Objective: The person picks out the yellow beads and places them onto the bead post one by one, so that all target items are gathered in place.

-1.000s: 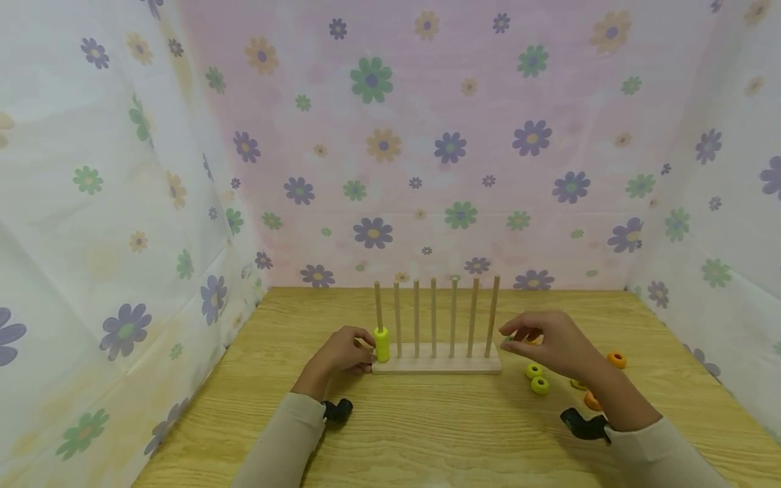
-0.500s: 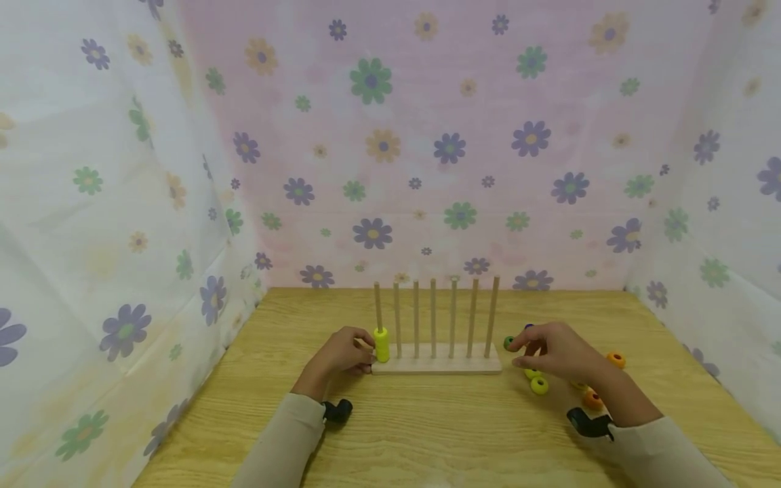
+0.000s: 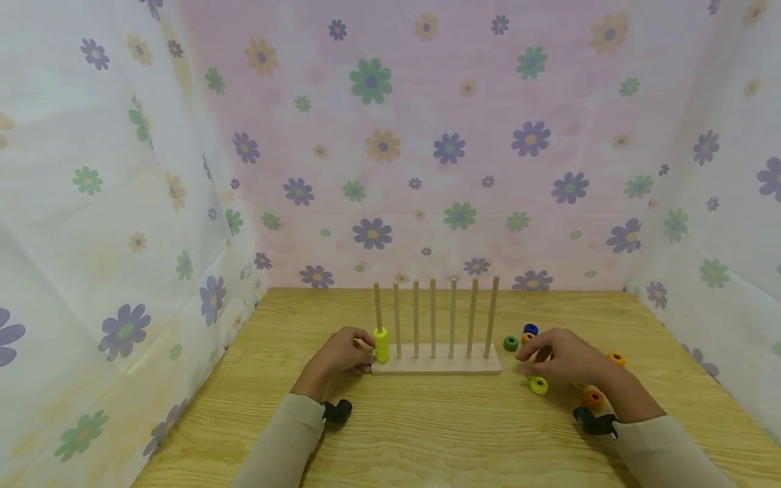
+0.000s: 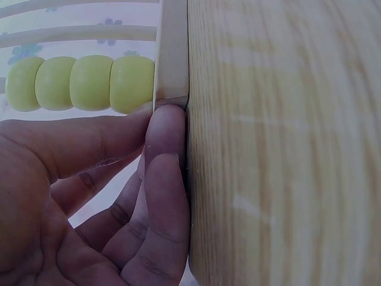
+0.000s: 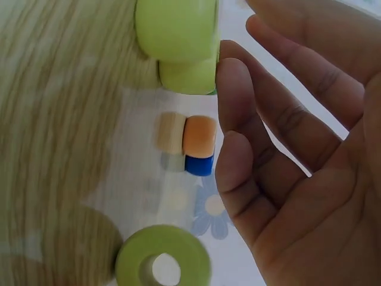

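A wooden peg stand (image 3: 436, 366) with several upright rods stands on the table. Several yellow beads (image 3: 381, 346) are stacked on its leftmost rod; they also fill the upper left of the left wrist view. At the stand's left end my left hand (image 3: 344, 351) grips the base's corner, the thumb and fingertips right at the edge. My right hand (image 3: 564, 356) hovers right of the stand, fingers loosely bent and holding nothing. Just below its fingertips lies a yellow bead (image 3: 539, 385). In the right wrist view two yellow-green beads (image 5: 178, 30) sit close beside the fingertips.
A green bead (image 3: 510, 343), a blue bead (image 3: 531, 329) and an orange bead (image 3: 528, 338) lie behind the right hand. Further orange beads (image 3: 616, 359) lie right of it, partly under the forearm. Flower-print cloth (image 3: 427, 169) walls the table at the back and sides.
My right hand has drawn back to the right, away from the stand's end and over the loose beads. Green, blue and orange beads have come into view behind it. The left hand stays put.
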Available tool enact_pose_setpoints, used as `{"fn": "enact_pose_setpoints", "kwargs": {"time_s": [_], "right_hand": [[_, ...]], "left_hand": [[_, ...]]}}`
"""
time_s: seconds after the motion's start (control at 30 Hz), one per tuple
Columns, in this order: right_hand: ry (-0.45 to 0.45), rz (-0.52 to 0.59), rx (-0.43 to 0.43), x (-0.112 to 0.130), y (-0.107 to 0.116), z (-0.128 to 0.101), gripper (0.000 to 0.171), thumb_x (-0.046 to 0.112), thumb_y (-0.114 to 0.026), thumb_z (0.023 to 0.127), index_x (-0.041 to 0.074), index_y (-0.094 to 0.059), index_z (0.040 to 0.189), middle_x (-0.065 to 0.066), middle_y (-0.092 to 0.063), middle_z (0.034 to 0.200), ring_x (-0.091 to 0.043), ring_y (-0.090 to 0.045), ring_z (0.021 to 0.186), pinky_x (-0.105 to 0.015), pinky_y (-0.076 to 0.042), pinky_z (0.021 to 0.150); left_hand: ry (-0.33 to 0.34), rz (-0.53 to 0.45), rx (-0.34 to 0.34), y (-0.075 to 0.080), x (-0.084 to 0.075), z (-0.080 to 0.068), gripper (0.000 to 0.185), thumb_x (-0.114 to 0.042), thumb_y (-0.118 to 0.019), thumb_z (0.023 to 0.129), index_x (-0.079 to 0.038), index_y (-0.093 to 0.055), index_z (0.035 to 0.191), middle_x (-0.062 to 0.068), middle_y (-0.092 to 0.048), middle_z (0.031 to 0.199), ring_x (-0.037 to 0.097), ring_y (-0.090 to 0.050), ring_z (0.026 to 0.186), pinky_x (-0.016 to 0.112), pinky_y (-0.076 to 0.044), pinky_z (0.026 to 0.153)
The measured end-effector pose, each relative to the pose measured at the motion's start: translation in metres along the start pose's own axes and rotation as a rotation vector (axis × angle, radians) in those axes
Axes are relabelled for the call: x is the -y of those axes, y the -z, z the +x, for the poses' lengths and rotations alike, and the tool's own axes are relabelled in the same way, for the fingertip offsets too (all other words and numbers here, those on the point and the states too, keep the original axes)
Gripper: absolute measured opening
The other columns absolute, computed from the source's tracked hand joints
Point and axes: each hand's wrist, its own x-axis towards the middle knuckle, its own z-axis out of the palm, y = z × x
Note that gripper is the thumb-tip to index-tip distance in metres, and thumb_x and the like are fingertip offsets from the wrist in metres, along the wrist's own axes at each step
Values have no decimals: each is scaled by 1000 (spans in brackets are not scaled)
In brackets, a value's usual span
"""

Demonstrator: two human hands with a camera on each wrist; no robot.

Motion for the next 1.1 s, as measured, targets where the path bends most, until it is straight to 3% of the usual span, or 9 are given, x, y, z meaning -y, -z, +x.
{"fn": "enact_pose_setpoints", "kwargs": {"time_s": [0.27, 0.87, 1.1], "right_hand": [[-37, 77, 30, -7, 4, -4, 24, 30, -79, 94, 17, -78, 115, -4, -74, 112, -9, -69, 89, -28, -59, 69], [42, 185, 132, -26, 12, -10, 25, 22, -73, 98, 9, -77, 119, -12, -74, 118, -14, -73, 95, -29, -61, 73], [14, 167, 136, -27, 10, -9, 24, 23, -72, 99, 10, -77, 120, -12, -74, 120, -12, -73, 99, -27, -61, 77]], "left_hand": [[-10, -1, 5, 0, 1, 0, 25, -7, -77, 93, -5, -68, 116, 11, -75, 90, 19, -74, 69, 35, -64, 65], [-14, -6, 1, 0, 1, 0, 24, -8, -77, 93, -5, -68, 115, 12, -75, 89, 19, -74, 69, 35, -63, 64], [-8, -10, 4, 0, 0, -1, 25, -7, -77, 92, -4, -68, 115, 13, -75, 90, 19, -74, 68, 34, -64, 64]]}}
